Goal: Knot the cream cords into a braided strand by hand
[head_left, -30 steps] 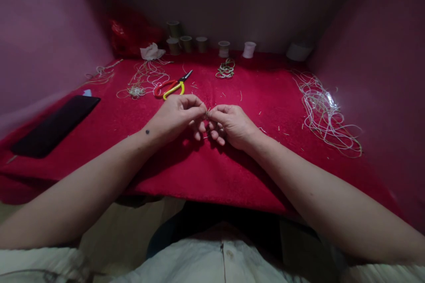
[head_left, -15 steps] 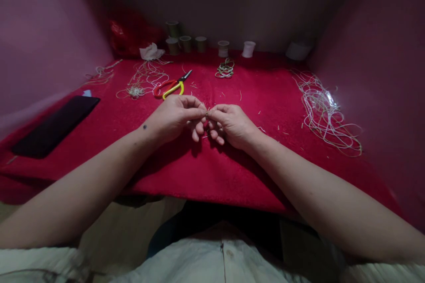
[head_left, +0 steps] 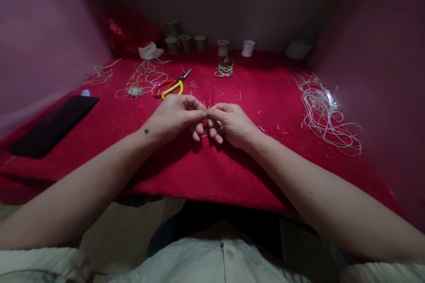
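Note:
My left hand (head_left: 181,115) and my right hand (head_left: 229,121) meet over the middle of the red cloth (head_left: 186,172), thumbs and forefingers pinched tip to tip. Between them shows a bit of thin cord (head_left: 206,108), its short pale ends poking up above the fingertips. Most of that cord is hidden by the fingers. Just beyond my left hand lie scissors (head_left: 172,86) with one red and one yellow handle, blades pointing away to the right. A small bundle of knotted green and white cord (head_left: 225,67) rests farther back.
Loose cord tangles lie at the left (head_left: 135,91) and right (head_left: 327,115). Several thread spools (head_left: 200,43) line the back, with a white spool (head_left: 248,48) among them. A dark phone-like slab (head_left: 55,126) is at the left edge. Cord snippets (head_left: 261,128) are scattered about. Walls enclose both sides.
Both hands keep their pinch in nearly the same place. The pale cord ends now stand out more above the fingertips. The whole view has shifted very slightly.

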Motion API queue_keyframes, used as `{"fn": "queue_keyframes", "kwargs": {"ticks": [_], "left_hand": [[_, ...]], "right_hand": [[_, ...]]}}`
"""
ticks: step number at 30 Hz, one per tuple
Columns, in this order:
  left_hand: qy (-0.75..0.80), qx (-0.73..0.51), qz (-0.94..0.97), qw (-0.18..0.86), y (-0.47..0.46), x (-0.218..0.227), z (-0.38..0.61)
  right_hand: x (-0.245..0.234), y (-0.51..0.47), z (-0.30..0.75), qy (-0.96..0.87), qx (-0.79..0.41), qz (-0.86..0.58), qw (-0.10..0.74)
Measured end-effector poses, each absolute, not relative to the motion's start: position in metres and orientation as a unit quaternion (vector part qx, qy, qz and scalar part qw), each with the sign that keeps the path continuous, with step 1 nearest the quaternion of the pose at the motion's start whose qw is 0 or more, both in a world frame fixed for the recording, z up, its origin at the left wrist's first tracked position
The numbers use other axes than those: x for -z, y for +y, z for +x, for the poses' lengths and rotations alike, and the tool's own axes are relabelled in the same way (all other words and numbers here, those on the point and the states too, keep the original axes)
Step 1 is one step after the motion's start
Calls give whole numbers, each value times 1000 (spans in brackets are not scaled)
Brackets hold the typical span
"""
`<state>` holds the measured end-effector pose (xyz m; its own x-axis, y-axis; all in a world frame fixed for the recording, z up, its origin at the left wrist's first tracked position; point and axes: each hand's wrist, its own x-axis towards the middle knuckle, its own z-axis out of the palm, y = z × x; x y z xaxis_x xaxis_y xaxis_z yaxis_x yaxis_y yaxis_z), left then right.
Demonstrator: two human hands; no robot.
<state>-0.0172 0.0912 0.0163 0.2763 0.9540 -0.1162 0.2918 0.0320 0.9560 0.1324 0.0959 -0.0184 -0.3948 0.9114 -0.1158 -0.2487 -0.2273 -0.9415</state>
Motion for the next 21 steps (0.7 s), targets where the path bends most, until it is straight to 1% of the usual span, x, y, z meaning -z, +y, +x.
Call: {"fn": "queue_keyframes", "kwargs": {"ticks": [6,14,21], "left_hand": [[498,-322,634,497,90,-16,-15],[534,-331,600,496,88,-19,-10],[545,-332,649,414,86,-15,-9]], "right_hand": [[18,95,133,-457,-704,-349,416],[16,96,133,-434,-725,-339,414],[15,94,132,-443,-716,-350,411]]}}
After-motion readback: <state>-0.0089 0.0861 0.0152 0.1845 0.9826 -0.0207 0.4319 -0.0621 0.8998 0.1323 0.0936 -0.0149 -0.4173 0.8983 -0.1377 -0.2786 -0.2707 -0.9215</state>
